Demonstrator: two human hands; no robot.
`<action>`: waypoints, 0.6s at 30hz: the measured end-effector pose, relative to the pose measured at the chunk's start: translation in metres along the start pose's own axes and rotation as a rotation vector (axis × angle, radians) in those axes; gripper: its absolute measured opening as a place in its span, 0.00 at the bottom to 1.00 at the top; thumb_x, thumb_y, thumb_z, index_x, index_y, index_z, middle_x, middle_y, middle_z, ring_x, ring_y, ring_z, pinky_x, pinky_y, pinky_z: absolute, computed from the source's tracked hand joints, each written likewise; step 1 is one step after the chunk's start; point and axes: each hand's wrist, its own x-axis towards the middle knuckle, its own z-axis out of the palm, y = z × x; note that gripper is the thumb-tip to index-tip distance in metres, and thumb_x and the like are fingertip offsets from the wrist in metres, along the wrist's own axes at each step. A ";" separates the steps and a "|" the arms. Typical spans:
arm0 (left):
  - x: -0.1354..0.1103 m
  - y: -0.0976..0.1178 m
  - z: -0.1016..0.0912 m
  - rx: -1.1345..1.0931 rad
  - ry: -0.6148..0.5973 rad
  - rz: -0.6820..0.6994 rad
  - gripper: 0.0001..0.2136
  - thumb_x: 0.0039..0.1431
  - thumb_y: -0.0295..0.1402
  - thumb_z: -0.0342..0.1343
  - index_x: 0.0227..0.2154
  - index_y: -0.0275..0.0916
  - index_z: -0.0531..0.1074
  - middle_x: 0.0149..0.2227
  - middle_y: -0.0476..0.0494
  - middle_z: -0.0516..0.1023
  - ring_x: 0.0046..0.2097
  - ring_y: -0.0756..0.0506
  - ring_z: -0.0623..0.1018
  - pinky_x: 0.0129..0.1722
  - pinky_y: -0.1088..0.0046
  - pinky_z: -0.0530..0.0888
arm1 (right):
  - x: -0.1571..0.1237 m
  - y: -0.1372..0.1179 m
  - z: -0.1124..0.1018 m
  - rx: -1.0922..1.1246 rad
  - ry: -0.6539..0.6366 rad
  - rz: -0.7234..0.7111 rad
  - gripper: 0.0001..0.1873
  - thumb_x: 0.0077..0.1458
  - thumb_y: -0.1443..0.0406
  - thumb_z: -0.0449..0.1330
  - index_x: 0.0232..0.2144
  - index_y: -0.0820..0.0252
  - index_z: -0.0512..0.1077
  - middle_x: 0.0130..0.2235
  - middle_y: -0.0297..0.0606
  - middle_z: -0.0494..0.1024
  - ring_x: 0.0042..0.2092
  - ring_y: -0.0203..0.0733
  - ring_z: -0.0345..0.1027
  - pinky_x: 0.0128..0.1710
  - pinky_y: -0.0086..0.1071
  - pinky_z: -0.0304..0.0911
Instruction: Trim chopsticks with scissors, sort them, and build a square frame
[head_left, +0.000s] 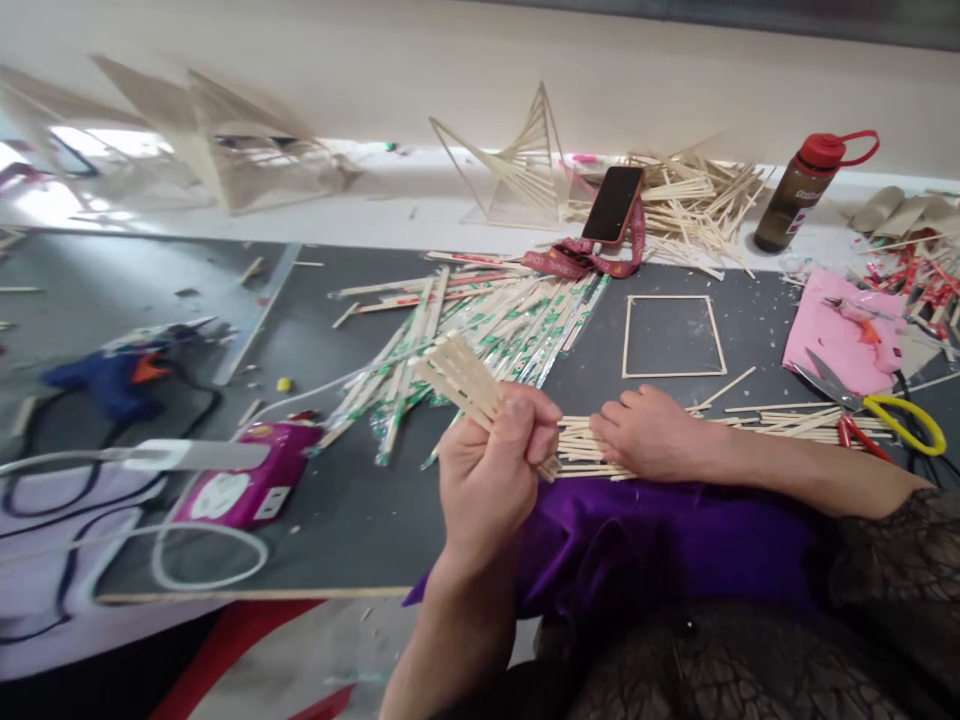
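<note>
My left hand point(491, 460) is closed around a small bundle of wooden chopsticks point(456, 378), whose ends fan out above the thumb toward the upper left. Beside it, my right hand point(652, 430) lies over a row of loose chopsticks point(581, 440) along the table's front edge, its fingers curled together with their tips on the sticks. Whether it grips any of them firmly is partly hidden. Beyond the right hand, a square frame of thin sticks point(676, 376) lies flat. A heap of wrapped chopsticks point(517, 320) with green-printed sleeves spreads behind my left hand.
Scissors point(904, 420) with yellow handles and a pink cloth point(814, 320) lie to the right. A red-capped bottle point(795, 200), a phone point(613, 205) and a twisted stick model point(517, 165) stand behind. Leftward are a blue glue gun point(112, 385) and a magenta pack point(259, 475) with cables.
</note>
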 end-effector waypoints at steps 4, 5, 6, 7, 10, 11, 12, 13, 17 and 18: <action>0.011 0.005 0.011 -0.039 -0.034 0.030 0.13 0.59 0.40 0.62 0.22 0.40 0.77 0.13 0.54 0.58 0.16 0.54 0.57 0.18 0.75 0.55 | -0.011 -0.008 0.002 0.060 -0.018 0.014 0.15 0.67 0.61 0.52 0.48 0.66 0.71 0.44 0.47 0.76 0.44 0.49 0.69 0.35 0.40 0.62; 0.015 0.007 0.014 -0.049 -0.055 0.047 0.12 0.58 0.40 0.63 0.22 0.40 0.78 0.13 0.53 0.58 0.16 0.54 0.57 0.17 0.75 0.54 | -0.013 -0.010 0.002 0.080 -0.031 0.007 0.15 0.67 0.61 0.52 0.47 0.66 0.71 0.44 0.47 0.76 0.45 0.49 0.69 0.35 0.40 0.62; 0.018 0.009 0.018 -0.055 -0.076 0.057 0.12 0.57 0.40 0.63 0.22 0.40 0.78 0.13 0.53 0.59 0.16 0.54 0.56 0.17 0.75 0.54 | -0.015 -0.011 0.000 0.102 -0.043 -0.005 0.15 0.67 0.61 0.53 0.47 0.66 0.71 0.44 0.47 0.76 0.45 0.49 0.70 0.35 0.40 0.63; 0.022 0.012 0.022 -0.056 -0.094 0.058 0.12 0.57 0.41 0.64 0.22 0.41 0.78 0.13 0.53 0.59 0.16 0.54 0.56 0.16 0.75 0.54 | -0.016 -0.011 -0.002 0.126 -0.057 -0.014 0.16 0.67 0.59 0.53 0.48 0.65 0.71 0.45 0.47 0.76 0.45 0.50 0.70 0.35 0.39 0.64; 0.032 0.018 0.035 -0.042 -0.138 0.048 0.13 0.54 0.44 0.66 0.21 0.41 0.79 0.12 0.54 0.58 0.16 0.54 0.55 0.16 0.75 0.53 | -0.020 -0.004 -0.011 0.179 -0.104 0.002 0.18 0.68 0.56 0.52 0.48 0.63 0.72 0.44 0.44 0.77 0.45 0.50 0.72 0.37 0.39 0.65; 0.035 0.020 0.040 -0.039 -0.149 0.053 0.13 0.53 0.45 0.66 0.21 0.42 0.79 0.13 0.54 0.58 0.16 0.54 0.55 0.16 0.75 0.53 | -0.022 0.001 -0.013 0.177 -0.115 0.028 0.18 0.68 0.57 0.50 0.46 0.62 0.73 0.44 0.44 0.78 0.44 0.50 0.73 0.37 0.39 0.65; 0.037 0.022 0.045 -0.041 -0.167 0.068 0.14 0.53 0.45 0.67 0.21 0.42 0.79 0.13 0.53 0.59 0.15 0.54 0.55 0.15 0.74 0.52 | -0.024 0.007 -0.015 0.162 -0.121 0.058 0.18 0.69 0.58 0.49 0.45 0.62 0.74 0.42 0.45 0.78 0.44 0.50 0.73 0.37 0.39 0.65; 0.038 0.023 0.050 -0.045 -0.186 0.083 0.14 0.53 0.46 0.67 0.21 0.41 0.79 0.13 0.53 0.60 0.15 0.54 0.55 0.15 0.74 0.52 | -0.027 0.014 -0.016 0.138 -0.119 0.088 0.17 0.69 0.60 0.48 0.43 0.63 0.75 0.41 0.45 0.78 0.43 0.50 0.74 0.37 0.39 0.65; 0.039 0.025 0.066 -0.052 -0.242 0.101 0.15 0.54 0.47 0.66 0.21 0.41 0.78 0.13 0.54 0.58 0.16 0.55 0.57 0.16 0.75 0.53 | -0.045 0.033 -0.010 0.067 -0.130 0.196 0.15 0.66 0.67 0.49 0.43 0.66 0.75 0.43 0.52 0.78 0.43 0.51 0.74 0.37 0.38 0.66; 0.039 0.026 0.069 -0.056 -0.249 0.094 0.15 0.53 0.47 0.66 0.21 0.41 0.78 0.13 0.54 0.57 0.16 0.55 0.57 0.16 0.75 0.53 | -0.049 0.034 -0.008 0.068 -0.144 0.218 0.15 0.65 0.68 0.50 0.44 0.67 0.75 0.43 0.54 0.78 0.44 0.51 0.74 0.37 0.38 0.66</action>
